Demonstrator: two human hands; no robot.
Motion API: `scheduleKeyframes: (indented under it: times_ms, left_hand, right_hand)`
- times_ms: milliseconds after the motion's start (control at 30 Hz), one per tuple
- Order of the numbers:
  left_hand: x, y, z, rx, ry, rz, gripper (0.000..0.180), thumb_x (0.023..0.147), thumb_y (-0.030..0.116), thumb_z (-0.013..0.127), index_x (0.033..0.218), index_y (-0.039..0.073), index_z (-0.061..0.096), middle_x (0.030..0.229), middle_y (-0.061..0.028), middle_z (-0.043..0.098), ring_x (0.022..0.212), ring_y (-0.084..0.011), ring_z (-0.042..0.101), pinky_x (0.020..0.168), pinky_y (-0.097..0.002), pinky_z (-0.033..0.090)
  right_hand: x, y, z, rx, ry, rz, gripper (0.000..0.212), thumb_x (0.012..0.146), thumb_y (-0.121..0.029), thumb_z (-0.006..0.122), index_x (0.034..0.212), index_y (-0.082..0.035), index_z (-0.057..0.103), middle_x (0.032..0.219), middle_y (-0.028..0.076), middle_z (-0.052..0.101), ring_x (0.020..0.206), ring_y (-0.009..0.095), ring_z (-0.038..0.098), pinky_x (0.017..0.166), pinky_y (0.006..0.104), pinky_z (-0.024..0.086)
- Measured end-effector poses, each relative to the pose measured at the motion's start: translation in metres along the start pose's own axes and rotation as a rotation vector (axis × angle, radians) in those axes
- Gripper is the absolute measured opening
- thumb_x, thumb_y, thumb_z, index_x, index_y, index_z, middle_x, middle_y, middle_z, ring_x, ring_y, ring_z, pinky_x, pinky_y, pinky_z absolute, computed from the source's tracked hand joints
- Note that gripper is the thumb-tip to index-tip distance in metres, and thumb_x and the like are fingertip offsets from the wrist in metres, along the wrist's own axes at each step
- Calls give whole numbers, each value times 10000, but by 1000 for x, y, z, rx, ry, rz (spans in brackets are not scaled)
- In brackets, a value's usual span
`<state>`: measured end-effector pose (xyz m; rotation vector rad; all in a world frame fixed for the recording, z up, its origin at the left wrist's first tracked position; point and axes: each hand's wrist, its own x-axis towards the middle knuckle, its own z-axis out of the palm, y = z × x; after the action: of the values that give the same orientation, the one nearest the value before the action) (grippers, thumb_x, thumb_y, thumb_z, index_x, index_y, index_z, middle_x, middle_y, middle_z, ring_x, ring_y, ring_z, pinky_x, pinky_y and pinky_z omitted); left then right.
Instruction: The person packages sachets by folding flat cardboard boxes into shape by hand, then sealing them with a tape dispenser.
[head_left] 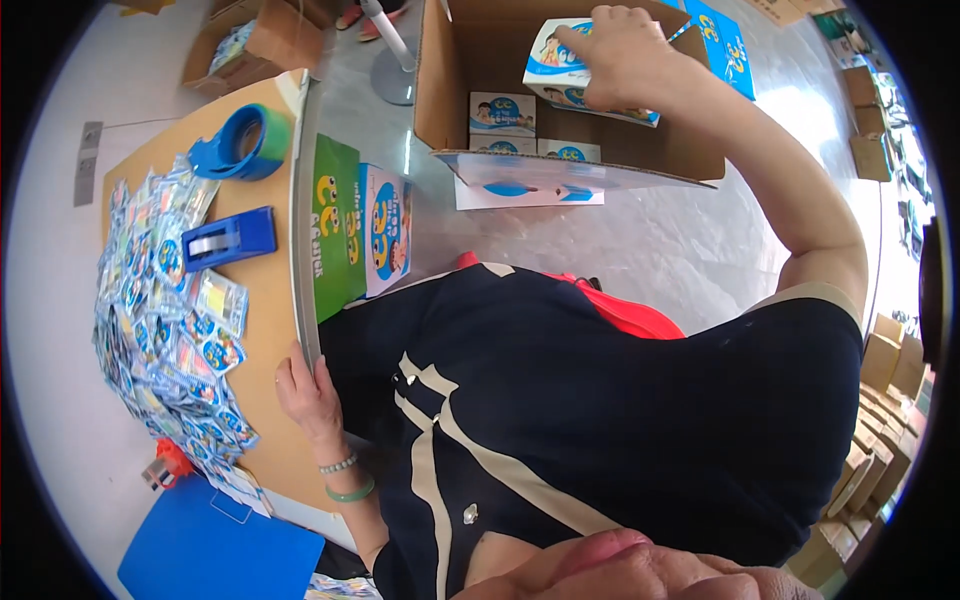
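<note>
Firstly, we list one small white-and-blue box, printed with pictures, at the mouth of the large brown carton, which serves as our landmark. Our right hand has hold of it, fingers spread over the top and partly bent, thumb on the near side.

Inside the large brown carton, toward its left end, we count three more boxes of like print: an upper one, one just below it, and a third beside that.

Behind the carton's right end: a bright blue box, printed.

Left of the carton, and nearest it: a white-and-blue printed box, then a green printed container, both beside the table.

On that table, further left: a tape roll in a blue-green ring, a blue tape dispenser and a heap of glossy sachets.

Our left hand, half open, lies at the table's edge; whether it grips, we cannot tell.

Well left of the large carton, beyond the table: an open brown carton holding packets.
</note>
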<state>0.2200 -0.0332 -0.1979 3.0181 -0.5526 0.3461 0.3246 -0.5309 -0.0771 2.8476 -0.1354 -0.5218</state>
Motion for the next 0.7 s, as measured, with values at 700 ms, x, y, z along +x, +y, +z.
scheduleKeyframes:
  times_ms: [700]
  left_hand:
    - [7, -12, 15, 12, -2, 62, 562, 819, 108, 763, 1333, 59, 539, 986, -161, 589, 825, -319, 593, 685, -403, 499]
  right_hand:
    - [129, -9, 297, -526, -182, -178, 879, 792, -278, 658, 1554, -176, 233, 1415, 331, 354, 1277, 477, 373, 984, 637, 303]
